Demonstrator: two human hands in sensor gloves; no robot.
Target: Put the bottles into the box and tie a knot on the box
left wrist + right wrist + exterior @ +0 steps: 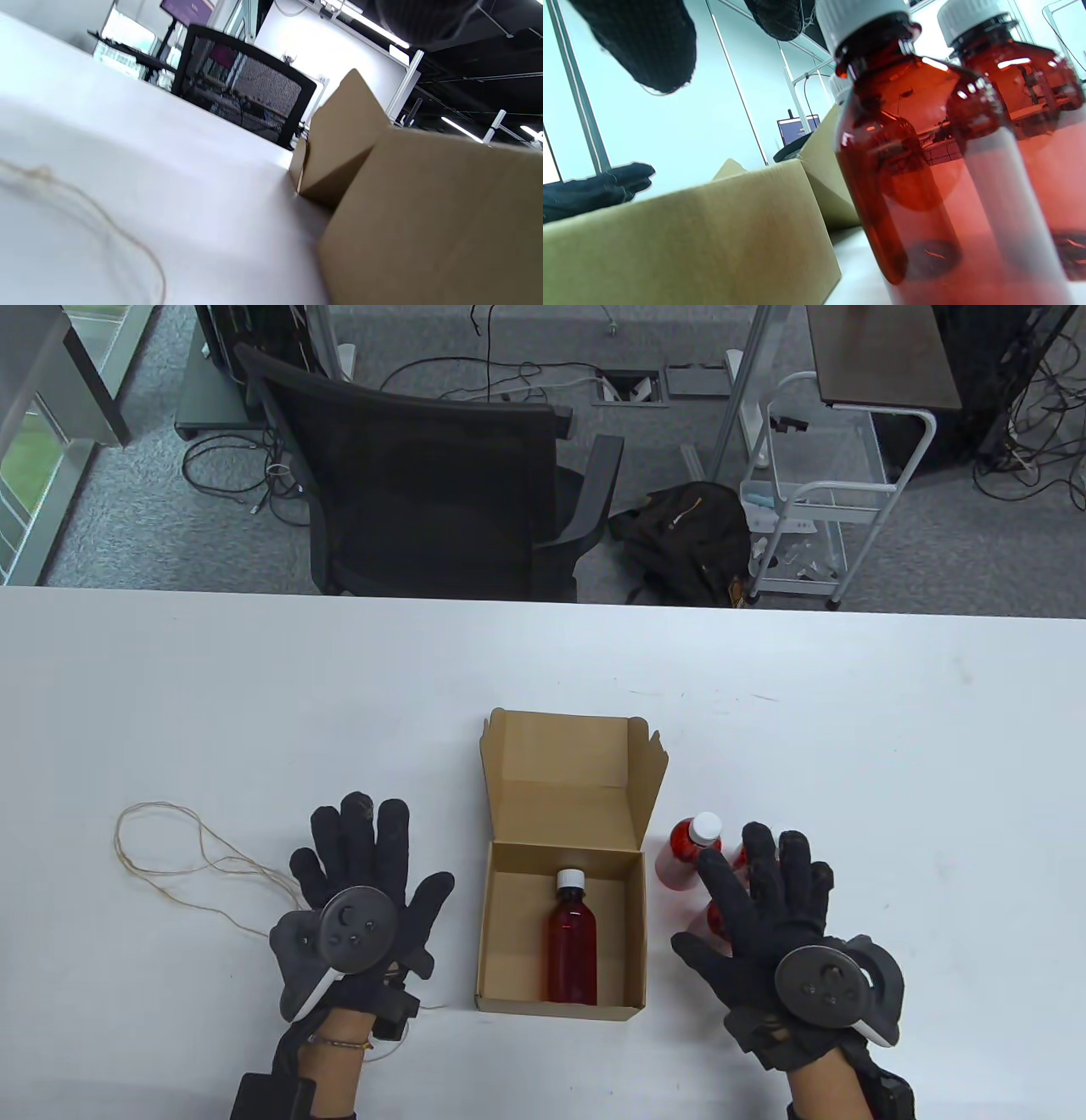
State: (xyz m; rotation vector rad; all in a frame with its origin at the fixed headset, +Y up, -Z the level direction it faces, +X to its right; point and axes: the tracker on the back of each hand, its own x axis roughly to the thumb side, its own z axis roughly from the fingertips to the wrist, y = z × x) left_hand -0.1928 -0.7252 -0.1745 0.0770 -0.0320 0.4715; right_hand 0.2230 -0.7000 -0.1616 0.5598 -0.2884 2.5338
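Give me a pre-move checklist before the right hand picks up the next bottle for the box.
1. Box lid open: ok.
2. Room left in the box beside the lying bottle: ok.
3. Standing bottles upright, right of the box: ok.
4. Right hand open above them, gripping none: ok.
5. Left hand flat on the table, away from the box opening: ok.
6. String out of the path, left of the left hand: ok.
7. Bottle caps tight: cannot tell.
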